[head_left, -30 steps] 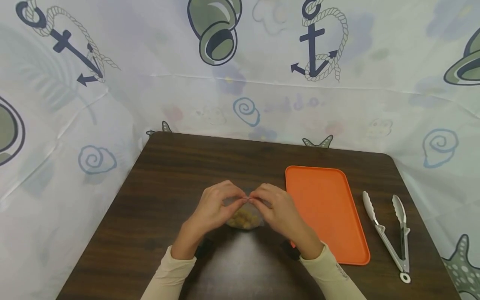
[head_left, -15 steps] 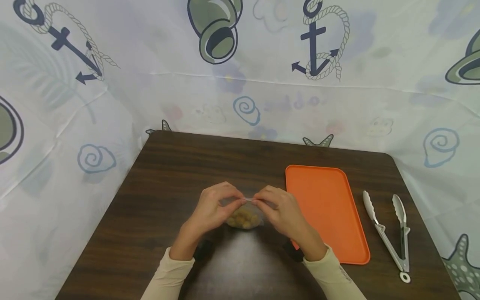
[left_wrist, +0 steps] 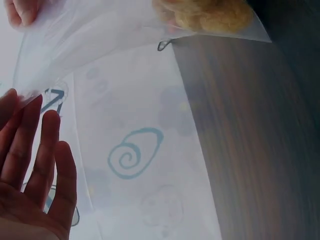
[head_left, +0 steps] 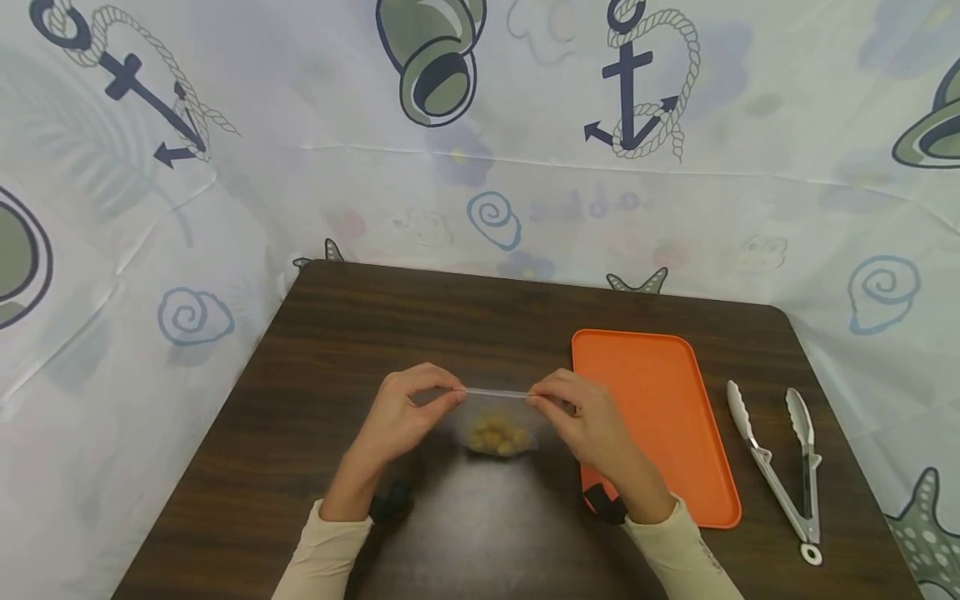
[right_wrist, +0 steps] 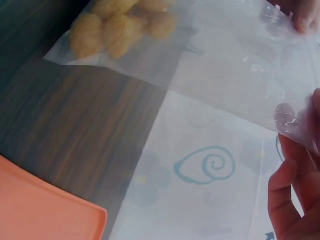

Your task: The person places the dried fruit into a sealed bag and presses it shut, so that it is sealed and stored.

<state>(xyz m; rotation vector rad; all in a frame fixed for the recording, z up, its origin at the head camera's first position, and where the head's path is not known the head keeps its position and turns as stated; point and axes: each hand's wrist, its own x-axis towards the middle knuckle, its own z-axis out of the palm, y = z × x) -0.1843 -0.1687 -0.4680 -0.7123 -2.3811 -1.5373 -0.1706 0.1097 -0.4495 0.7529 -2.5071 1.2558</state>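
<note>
A clear zip bag [head_left: 497, 410] hangs between the two hands, its top edge pulled into a straight line. Several golden-brown, roundish pieces of food [right_wrist: 115, 30] lie in the bottom of it, seen through the plastic. The left hand [head_left: 405, 412] pinches the bag's upper left corner between thumb and fingertips; in the left wrist view, the other fingers [left_wrist: 65, 185] are extended. At the opposite top corner, the right hand [head_left: 585, 417] pinches the plastic the same way. The bag's bottom is close over the dark table in the head view.
An orange tray [head_left: 645, 400] lies right of the bag, partly behind the right forearm. Beyond it, metal tongs [head_left: 787, 500] with white tips lie spread on the dark wooden table [head_left: 360, 317]. A printed white cloth [head_left: 375, 192] hangs behind the table.
Both hands have slid apart along the bag's top edge, the left hand leftward and the right hand rightward, so more of the top strip shows. The tray and tongs stay put.
</note>
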